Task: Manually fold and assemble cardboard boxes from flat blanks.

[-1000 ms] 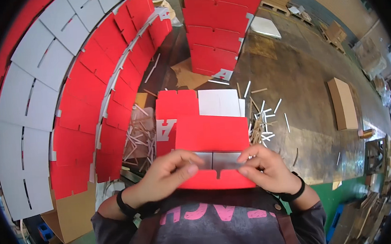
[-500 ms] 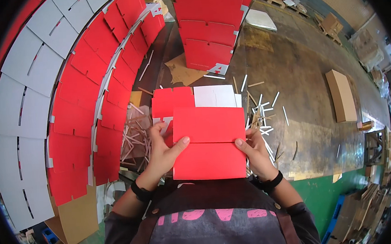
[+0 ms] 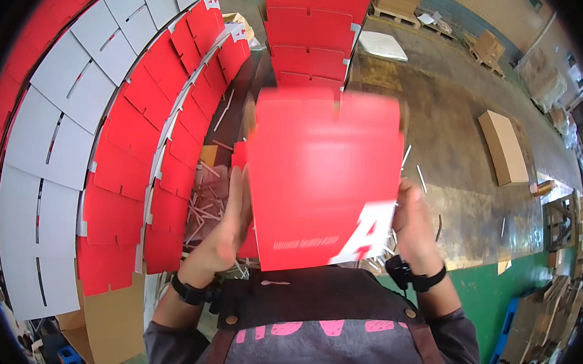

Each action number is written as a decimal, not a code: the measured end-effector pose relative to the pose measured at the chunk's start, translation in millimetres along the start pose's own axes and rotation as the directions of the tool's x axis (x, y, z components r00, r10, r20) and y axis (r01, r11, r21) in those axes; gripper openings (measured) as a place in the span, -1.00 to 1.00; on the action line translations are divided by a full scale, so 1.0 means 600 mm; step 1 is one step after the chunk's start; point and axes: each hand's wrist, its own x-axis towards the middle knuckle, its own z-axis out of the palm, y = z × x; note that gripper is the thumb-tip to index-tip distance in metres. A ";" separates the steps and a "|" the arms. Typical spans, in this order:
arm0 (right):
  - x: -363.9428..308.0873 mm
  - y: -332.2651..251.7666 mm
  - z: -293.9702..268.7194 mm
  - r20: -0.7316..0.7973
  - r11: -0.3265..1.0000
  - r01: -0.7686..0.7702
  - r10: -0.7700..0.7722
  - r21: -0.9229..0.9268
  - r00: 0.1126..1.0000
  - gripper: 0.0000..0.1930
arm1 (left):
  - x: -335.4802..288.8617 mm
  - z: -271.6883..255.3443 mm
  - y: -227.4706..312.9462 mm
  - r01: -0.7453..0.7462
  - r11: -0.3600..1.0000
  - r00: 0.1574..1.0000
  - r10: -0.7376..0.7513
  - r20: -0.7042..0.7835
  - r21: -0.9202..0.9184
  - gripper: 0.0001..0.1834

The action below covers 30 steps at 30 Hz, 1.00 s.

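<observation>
A red cardboard box blank (image 3: 325, 173) with a white printed corner is lifted in front of my apron, smeared by motion, with slotted flaps along its far edge. My left hand (image 3: 230, 223) presses along its left edge, fingers stretched forward. At its right edge my right hand (image 3: 412, 217) has its fingers bent in against the side. Between both palms the piece is held; the fingertips behind it are hidden. Just left of it, partly covered, shows another red cardboard piece (image 3: 240, 157).
Long rows of red folded cardboard (image 3: 121, 204) and white slotted cardboard (image 3: 43, 206) curve along the left. A red stack (image 3: 314, 28) stands ahead. Narrow white and brown strips (image 3: 205, 205) litter the surface. A brown carton (image 3: 503, 147) lies at right; an open brown box (image 3: 116, 329) is lower left.
The red cardboard has come up toward me and turned, so its printed face and slotted flaps now show instead of the creased plain panels. Both hands have shifted to its side edges.
</observation>
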 end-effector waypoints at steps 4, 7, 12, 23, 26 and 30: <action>-0.016 0.172 -0.036 0.047 0.873 0.096 -0.084 -0.478 0.995 -0.44 | -0.031 -0.058 -0.118 0.159 0.755 0.986 -0.157 -0.061 0.636 -0.12; -0.022 0.184 -0.024 0.080 0.830 0.032 0.015 -0.557 0.997 -0.43 | -0.050 -0.039 -0.135 0.114 0.560 0.991 -0.007 -0.133 0.820 -0.12; 0.013 0.032 -0.007 0.378 0.246 0.376 -0.039 -0.893 0.925 -0.42 | 0.000 0.009 0.004 0.114 0.052 0.989 -0.104 -0.108 0.992 -0.34; 0.060 0.050 -0.028 0.475 0.181 0.487 -0.104 -0.855 0.874 -0.72 | 0.035 -0.051 -0.001 -0.125 -0.179 0.986 -0.131 0.102 0.976 -0.82; 0.036 0.068 -0.018 0.400 0.194 0.482 -0.346 -0.855 0.849 -0.52 | 0.030 -0.058 -0.003 -0.170 -0.025 0.984 -0.051 0.169 0.985 -0.80; -0.001 0.084 -0.036 0.113 0.309 0.198 -0.272 -0.930 0.956 -0.40 | 0.027 -0.061 -0.018 -0.199 -0.007 0.979 0.031 0.199 0.980 -0.79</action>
